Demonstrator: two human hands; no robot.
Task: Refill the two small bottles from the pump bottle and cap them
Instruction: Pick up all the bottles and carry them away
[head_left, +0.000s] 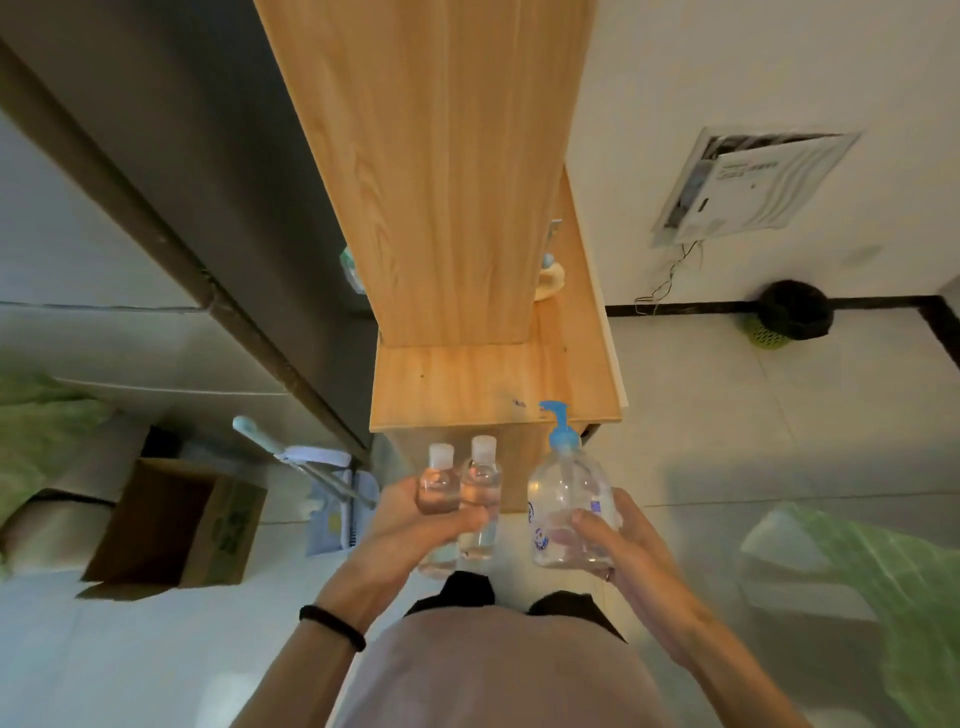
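My left hand (410, 525) holds two small clear bottles side by side, each with a white cap on: the left small bottle (439, 480) and the right small bottle (480, 480). My right hand (615, 540) grips the clear pump bottle (566, 488) round its body; its blue pump head (558, 423) points left. All three bottles are upright in the air, just in front of the near edge of a wooden desk (467, 384). Clear liquid shows in the lower parts of the bottles.
A tall wooden shelf unit (431, 171) rises over the desk's back. An open cardboard box (176, 525) and a mop (306, 460) stand on the floor at left. A black-lined green bin (789, 314) sits by the right wall. Green bedding lies at both sides.
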